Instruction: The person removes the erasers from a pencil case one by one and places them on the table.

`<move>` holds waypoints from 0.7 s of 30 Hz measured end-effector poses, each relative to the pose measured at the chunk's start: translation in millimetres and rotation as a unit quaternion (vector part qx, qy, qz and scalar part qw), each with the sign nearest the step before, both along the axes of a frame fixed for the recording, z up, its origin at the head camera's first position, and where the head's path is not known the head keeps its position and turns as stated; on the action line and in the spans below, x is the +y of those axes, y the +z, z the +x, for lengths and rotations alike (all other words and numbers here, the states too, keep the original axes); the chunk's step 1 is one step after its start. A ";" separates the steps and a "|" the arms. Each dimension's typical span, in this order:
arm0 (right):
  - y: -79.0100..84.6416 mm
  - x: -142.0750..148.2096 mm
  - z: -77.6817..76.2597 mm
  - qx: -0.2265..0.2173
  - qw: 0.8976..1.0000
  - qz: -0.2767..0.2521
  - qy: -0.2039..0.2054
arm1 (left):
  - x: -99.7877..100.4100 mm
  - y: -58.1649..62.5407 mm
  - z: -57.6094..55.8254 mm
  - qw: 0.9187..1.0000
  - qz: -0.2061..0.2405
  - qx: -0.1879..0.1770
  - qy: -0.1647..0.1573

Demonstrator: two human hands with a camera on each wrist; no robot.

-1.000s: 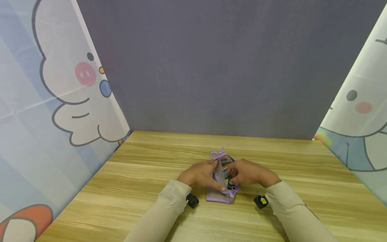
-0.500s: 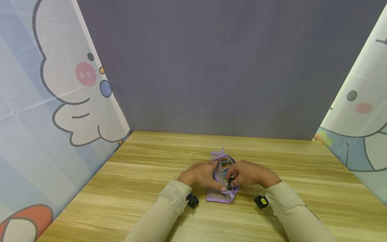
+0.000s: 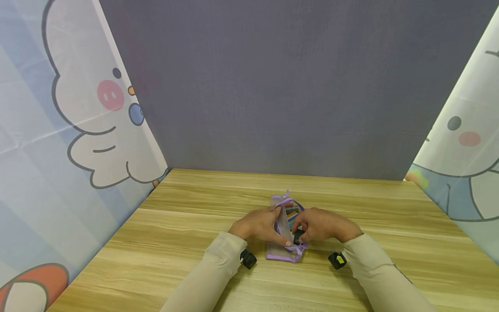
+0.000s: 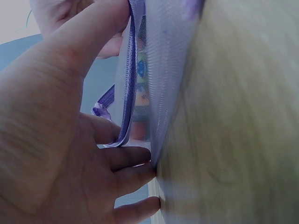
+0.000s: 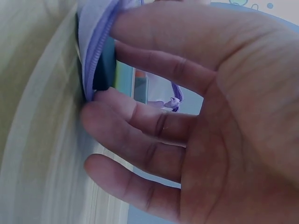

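- Purple-edged mesh pouch [image 3: 276,250], head view: laid on the wooden table [image 3: 195,242], its mouth held wide by the left hand [image 3: 261,225], whose thumb and forefinger are spread apart. At the mouth's near end, a dark block [image 3: 298,236] is pinched by the right hand [image 3: 321,223].
- Left wrist view: the zip [image 4: 129,84] is touched by thumb and forefinger; the other fingers are parted.
- Right wrist view: the dark block is seen inside the zip, a blue-green piece [image 5: 124,79] beyond it; the last two fingers are parted.

pouch [image 3: 276,250]: sheer fine mesh, cloth-edged; tabletop [image 3: 175,221]: smooth wood grain; sleeves [image 3: 208,271]: matt cloth; backdrop [image 3: 273,86]: matt.
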State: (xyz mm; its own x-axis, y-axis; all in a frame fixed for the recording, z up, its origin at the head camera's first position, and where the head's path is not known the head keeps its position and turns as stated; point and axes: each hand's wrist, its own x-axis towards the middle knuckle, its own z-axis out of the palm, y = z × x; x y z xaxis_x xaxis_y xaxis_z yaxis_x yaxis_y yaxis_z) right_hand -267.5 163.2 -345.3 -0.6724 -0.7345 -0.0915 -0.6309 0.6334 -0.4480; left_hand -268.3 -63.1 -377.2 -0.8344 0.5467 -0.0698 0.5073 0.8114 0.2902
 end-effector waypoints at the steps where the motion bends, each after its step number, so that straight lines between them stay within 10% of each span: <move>1: 0.2 0.1 0.1 -0.004 1.000 0.002 -0.003 | 0.0 -0.1 -0.1 1.000 0.003 0.000 -0.001; 21: -0.9 -2.2 1.7 0.016 1.000 0.025 -0.009 | -0.1 -0.2 -0.3 1.000 0.015 0.006 -0.013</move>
